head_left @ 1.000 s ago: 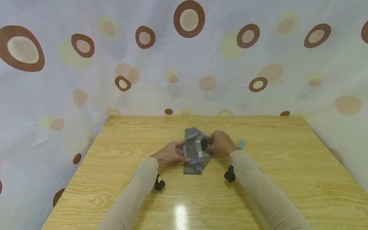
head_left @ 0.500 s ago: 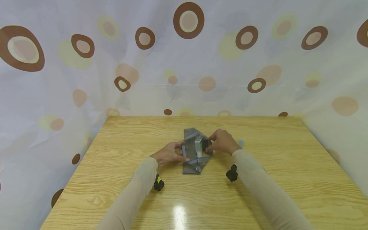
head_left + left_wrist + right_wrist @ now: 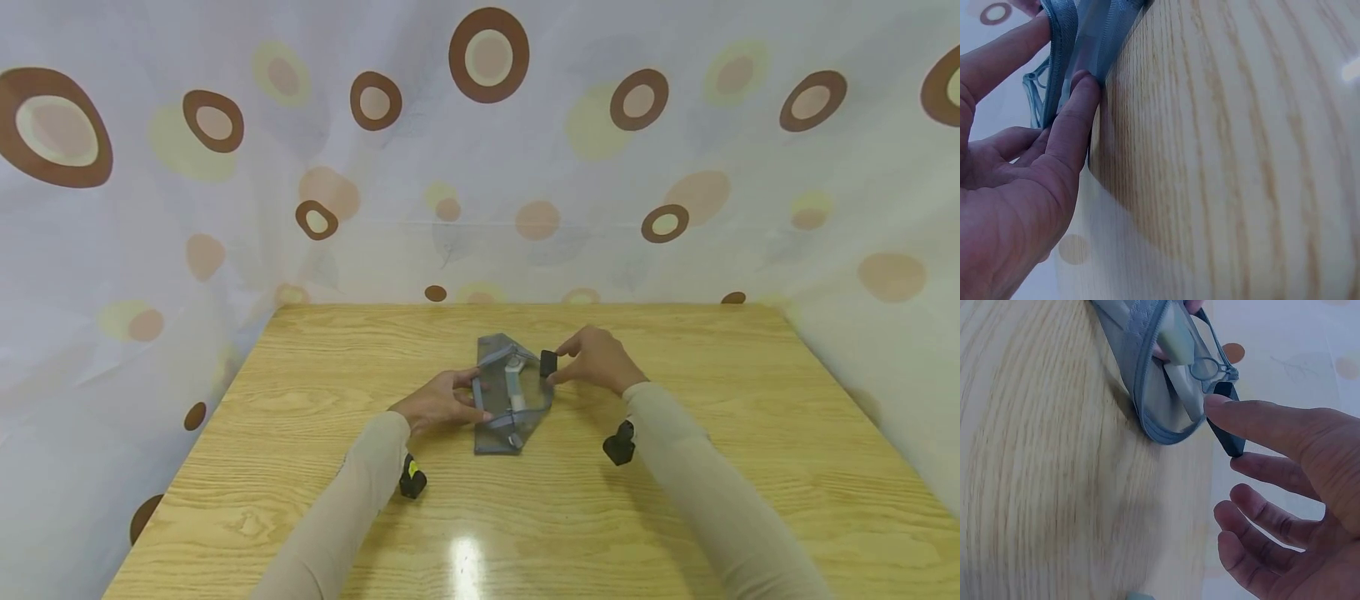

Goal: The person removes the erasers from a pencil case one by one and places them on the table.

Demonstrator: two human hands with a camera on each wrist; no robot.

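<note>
A grey-blue mesh zipper pouch [image 3: 491,437] lies on the table with its mouth spread open. Through the opening shows a long pale piece [image 3: 513,387]; in the right wrist view a pale green block [image 3: 1175,344] is also inside. My left hand [image 3: 438,402] grips the pouch's left edge, thumb and fingers around the zipper rim. Between thumb and forefinger, my right hand [image 3: 600,360] pinches a small flat black rectangular piece [image 3: 548,364] by the pouch's right rim. The other right fingers [image 3: 1266,515] are loosely bent in the right wrist view.
The pouch rests on a wooden table [image 3: 360,342]. A patterned sheet [image 3: 420,167] hangs behind and at both sides. At the right wrist view's bottom edge, a light blue-grey corner [image 3: 1140,596] of a small thing shows.
The black piece, over the pouch's opening before, has moved right and slightly up with my right hand to the pouch's right rim. My left hand stays on the pouch.
</note>
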